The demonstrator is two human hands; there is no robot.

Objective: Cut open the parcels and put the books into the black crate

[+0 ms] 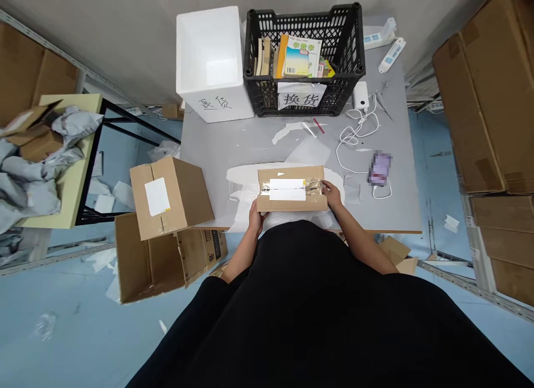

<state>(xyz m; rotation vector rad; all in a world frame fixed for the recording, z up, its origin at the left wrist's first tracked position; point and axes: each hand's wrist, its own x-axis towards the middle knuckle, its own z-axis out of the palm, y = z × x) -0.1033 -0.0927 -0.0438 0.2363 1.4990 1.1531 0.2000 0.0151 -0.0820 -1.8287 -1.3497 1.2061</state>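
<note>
A flat brown cardboard box (292,205) with a white label and clear tape lies in front of me at the near side of the grey table. Its left end is gripped by my left hand (256,218), at the lower corner. At the right end, my right hand (331,195) holds the edge, with fingers on its upper side. White sheets of paper and packing wrap (247,207) are spread under and around the box. To the left stands a bigger labelled carton (194,193), closed with tape.
At the table's back are a white foam box (225,102) and a black crate (258,93) holding books. A charging phone (379,168) and cables lie right. An open carton (133,260) stands below the left edge; grey parcels (27,179) fill a side table.
</note>
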